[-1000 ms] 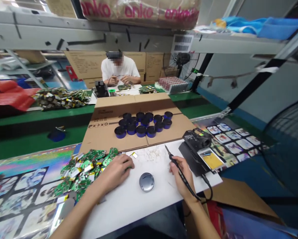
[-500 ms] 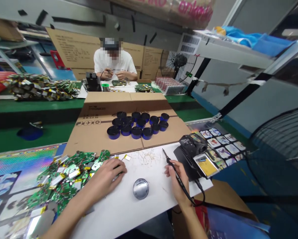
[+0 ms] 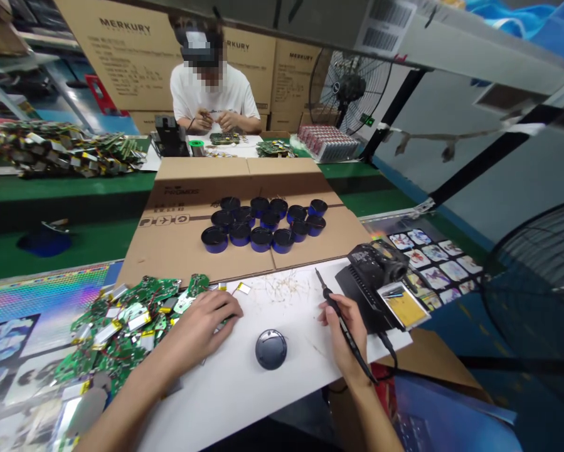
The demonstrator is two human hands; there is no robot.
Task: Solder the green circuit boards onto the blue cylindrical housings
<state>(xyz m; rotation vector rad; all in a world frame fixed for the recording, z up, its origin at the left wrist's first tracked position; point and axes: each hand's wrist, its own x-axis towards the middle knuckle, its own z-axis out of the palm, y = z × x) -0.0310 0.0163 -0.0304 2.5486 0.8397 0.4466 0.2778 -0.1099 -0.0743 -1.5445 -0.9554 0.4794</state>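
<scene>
Lower middle of the frame, right hand pinches a soldering iron over a white sheet, tip pointing away. Left hand lies curled against a heap of green circuit boards with pouch batteries; can't tell if it grips anything. Round dark tin sits between the hands.
</scene>
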